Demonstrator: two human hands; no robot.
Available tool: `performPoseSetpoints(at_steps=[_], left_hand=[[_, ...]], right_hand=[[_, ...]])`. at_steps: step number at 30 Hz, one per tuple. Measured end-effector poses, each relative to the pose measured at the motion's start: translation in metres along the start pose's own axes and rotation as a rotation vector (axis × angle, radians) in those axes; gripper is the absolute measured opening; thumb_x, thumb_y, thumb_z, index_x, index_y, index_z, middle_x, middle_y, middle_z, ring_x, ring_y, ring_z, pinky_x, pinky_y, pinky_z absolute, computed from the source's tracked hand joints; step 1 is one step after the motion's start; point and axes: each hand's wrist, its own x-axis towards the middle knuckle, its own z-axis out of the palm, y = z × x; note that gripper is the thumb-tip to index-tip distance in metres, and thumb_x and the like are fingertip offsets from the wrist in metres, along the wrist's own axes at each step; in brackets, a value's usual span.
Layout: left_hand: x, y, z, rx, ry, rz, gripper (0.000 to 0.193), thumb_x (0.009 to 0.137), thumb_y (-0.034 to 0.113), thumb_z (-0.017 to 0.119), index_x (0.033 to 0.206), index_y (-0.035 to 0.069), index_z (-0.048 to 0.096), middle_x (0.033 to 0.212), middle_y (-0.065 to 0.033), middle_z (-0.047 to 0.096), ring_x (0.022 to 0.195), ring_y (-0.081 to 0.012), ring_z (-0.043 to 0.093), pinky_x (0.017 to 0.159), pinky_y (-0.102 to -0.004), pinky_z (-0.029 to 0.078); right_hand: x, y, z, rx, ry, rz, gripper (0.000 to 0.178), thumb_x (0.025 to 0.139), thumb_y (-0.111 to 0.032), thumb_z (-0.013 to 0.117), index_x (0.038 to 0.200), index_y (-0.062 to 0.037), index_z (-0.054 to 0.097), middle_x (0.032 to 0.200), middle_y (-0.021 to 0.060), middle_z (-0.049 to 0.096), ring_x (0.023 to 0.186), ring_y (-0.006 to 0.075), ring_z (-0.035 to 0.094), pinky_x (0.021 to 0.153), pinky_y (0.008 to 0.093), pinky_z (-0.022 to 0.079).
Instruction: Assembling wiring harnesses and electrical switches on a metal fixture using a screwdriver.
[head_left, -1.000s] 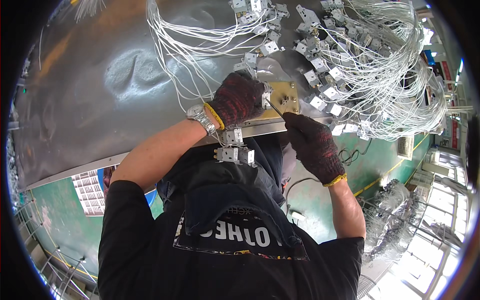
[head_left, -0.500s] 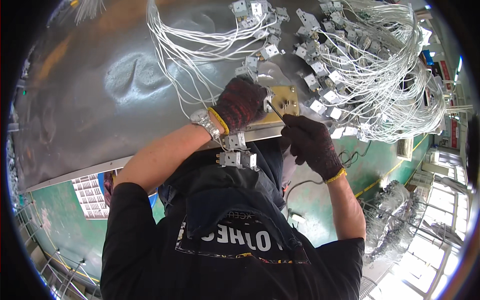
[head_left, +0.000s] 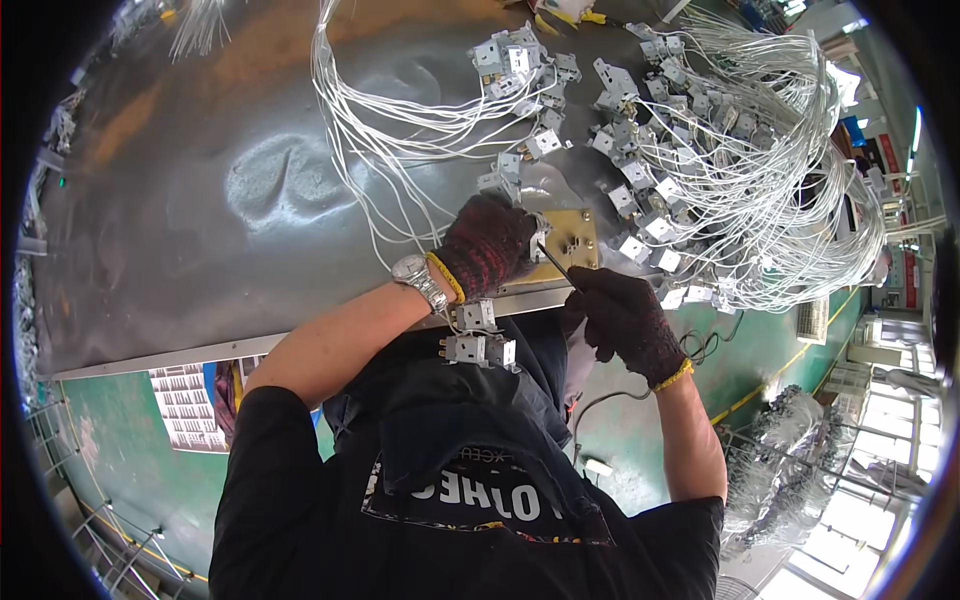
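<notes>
My left hand (head_left: 490, 245), in a dark red knit glove with a yellow cuff, is closed around a small grey metal block (head_left: 541, 228). It holds the block against a brass-coloured plate (head_left: 580, 228) with several small posts, at the table's near edge. My right hand (head_left: 625, 318), gloved the same way, grips a thin dark screwdriver (head_left: 560, 266). Its shaft slants up-left and the tip meets the block; the handle is hidden in my fist. Below my left wrist, wired metal blocks (head_left: 478, 348) hang past the table edge in front of my body.
White wires (head_left: 345, 105) run across the metal tabletop (head_left: 180, 260) to grey blocks (head_left: 515, 60) beyond my left hand. A large tangle of white wires (head_left: 790, 210) with several blocks lies at right. A yellow-edged thing (head_left: 575, 15) shows at the far edge. Green floor (head_left: 755, 345) lies below.
The scene sits slightly lower in the picture, hands and table together. Both hands keep their holds, and the screwdriver tip stays at the block. The yellow-edged thing has come into view at the far edge.
</notes>
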Motion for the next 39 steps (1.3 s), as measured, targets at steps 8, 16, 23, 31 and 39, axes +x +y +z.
performPoseSetpoints(at_steps=[8, 16, 23, 31, 39], left_hand=[[0.003, 0.000, 0.004, 0.011, 0.059, 0.012, 0.041, 0.076, 0.042, 0.078, 0.106, 0.015, 0.072, 0.098, -0.0107, 0.072, 0.096, -0.0316, 0.067, 0.087, -0.0463, 0.051], [-0.010, -0.002, -0.017, -0.077, 0.094, 0.032, 0.045, 0.076, 0.046, 0.076, 0.107, 0.014, 0.070, 0.099, -0.0117, 0.071, 0.097, -0.0330, 0.067, 0.088, -0.0454, 0.051], [-0.039, -0.002, -0.058, -0.220, -0.159, 0.176, 0.074, 0.074, 0.065, 0.076, 0.112, 0.002, 0.068, 0.110, -0.0208, 0.068, 0.102, -0.0400, 0.066, 0.091, -0.0491, 0.050], [-0.057, 0.019, -0.081, -0.098, -0.510, -0.008, 0.051, 0.082, 0.055, 0.068, 0.094, 0.005, 0.073, 0.095, -0.0191, 0.071, 0.089, -0.0415, 0.069, 0.082, -0.0483, 0.055], [-0.102, -0.006, -0.066, -0.008, -0.081, -0.130, 0.048, 0.079, 0.037, 0.070, 0.113, 0.004, 0.067, 0.116, -0.0202, 0.067, 0.094, -0.0370, 0.071, 0.079, -0.0476, 0.056]], right_hand=[[0.000, 0.012, 0.009, 0.049, 0.058, -0.036, 0.040, 0.102, -0.017, 0.059, 0.137, 0.0012, 0.059, 0.093, 0.0058, 0.072, 0.062, 0.0080, 0.062, 0.046, 0.0228, 0.050], [-0.011, 0.010, 0.007, 0.119, 0.139, -0.181, 0.045, 0.096, -0.012, 0.066, 0.137, 0.0026, 0.056, 0.085, 0.0041, 0.069, 0.063, 0.0083, 0.062, 0.046, 0.0227, 0.049], [0.028, 0.012, 0.024, -0.405, 0.276, -0.509, 0.041, 0.088, -0.008, 0.073, 0.128, -0.0025, 0.062, 0.083, 0.0040, 0.067, 0.072, 0.0094, 0.065, 0.061, 0.0294, 0.053], [0.128, -0.024, 0.052, -0.736, 0.349, -0.944, 0.041, 0.092, -0.020, 0.066, 0.133, -0.0139, 0.063, 0.107, 0.0181, 0.072, 0.094, 0.0391, 0.069, 0.083, 0.0455, 0.055], [0.154, 0.005, 0.041, -0.796, 0.188, -0.866, 0.035, 0.095, -0.025, 0.061, 0.128, -0.0159, 0.065, 0.113, 0.0155, 0.072, 0.105, 0.0368, 0.068, 0.091, 0.0459, 0.054]])
